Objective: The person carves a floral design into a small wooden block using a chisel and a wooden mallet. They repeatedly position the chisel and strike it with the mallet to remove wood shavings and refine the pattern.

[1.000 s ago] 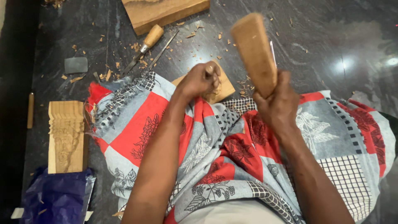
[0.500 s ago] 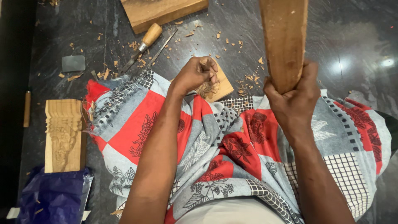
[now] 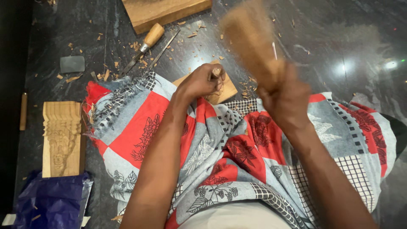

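My left hand (image 3: pixel 199 82) is closed around a chisel (image 3: pixel 216 73) whose wooden handle top sticks out of the fist. The chisel stands on a small wooden workpiece (image 3: pixel 227 91) lying on the dark floor just past my lap. My right hand (image 3: pixel 286 95) grips a flat wooden mallet (image 3: pixel 250 40), which is blurred with motion and tilted up-left above the chisel. A patterned red, grey and white cloth (image 3: pixel 237 144) covers my legs.
On the floor lie two loose chisels (image 3: pixel 146 44), a wooden board (image 3: pixel 165 12) at the top, a grey sharpening stone (image 3: pixel 72 63), scattered wood chips, a carved wooden block (image 3: pixel 61 138) at left, a blue plastic bag (image 3: pixel 51 201) and a wooden stick (image 3: pixel 23 111).
The mallet was raised upright half a second ago and now swings down and left toward the chisel handle. My left hand has stayed on the chisel at the workpiece.
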